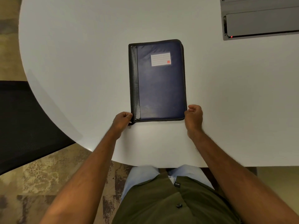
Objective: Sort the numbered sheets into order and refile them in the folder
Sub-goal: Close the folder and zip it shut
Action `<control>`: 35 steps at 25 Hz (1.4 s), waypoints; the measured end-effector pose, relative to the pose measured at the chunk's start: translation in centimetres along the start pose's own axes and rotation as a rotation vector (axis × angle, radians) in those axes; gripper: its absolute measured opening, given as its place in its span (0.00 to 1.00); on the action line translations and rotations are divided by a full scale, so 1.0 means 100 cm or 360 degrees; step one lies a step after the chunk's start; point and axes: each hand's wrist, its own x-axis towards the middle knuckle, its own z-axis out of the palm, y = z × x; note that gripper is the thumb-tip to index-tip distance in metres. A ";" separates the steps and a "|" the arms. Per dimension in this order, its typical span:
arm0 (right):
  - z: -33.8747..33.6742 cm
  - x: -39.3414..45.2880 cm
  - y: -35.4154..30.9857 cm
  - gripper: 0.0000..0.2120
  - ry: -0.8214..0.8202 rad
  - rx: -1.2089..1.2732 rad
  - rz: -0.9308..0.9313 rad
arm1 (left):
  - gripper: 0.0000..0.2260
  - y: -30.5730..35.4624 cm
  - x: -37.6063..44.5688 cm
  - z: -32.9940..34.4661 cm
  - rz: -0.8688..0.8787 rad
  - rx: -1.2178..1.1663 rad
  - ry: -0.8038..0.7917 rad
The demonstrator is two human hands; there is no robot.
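Navy folder (160, 84) closed, sheets hidden; left hand (122, 121) fingers pinch corner; right hand (193, 116) curled, grip unclear.

Both bare forearms reach forward, roughly parallel and a little apart. The left hand (122, 120) has its fingers curled in a tight grip, knuckles up, pinching at something small. The right hand (193, 116) sits level with it, fingers loosely curled inward, thumb side up, wrist straight.

Both forearms (90, 160) are bare, no sleeves showing. An olive-green buttoned shirt (161, 199) with a small dark tag hangs over light blue trousers (140, 175).
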 end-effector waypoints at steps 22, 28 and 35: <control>0.148 -0.150 0.054 0.13 -0.0653 -0.0215 -0.0258 | 0.04 -0.060 -0.021 -0.023 0.0339 0.0115 -0.0140; 0.153 -0.152 0.054 0.11 -0.0535 -0.0327 -0.0394 | 0.05 -0.063 -0.020 -0.026 0.0455 0.0200 -0.0136; 0.159 -0.153 0.059 0.12 -0.0399 -0.0493 -0.0581 | 0.05 -0.063 -0.010 -0.032 0.0552 0.0366 -0.0043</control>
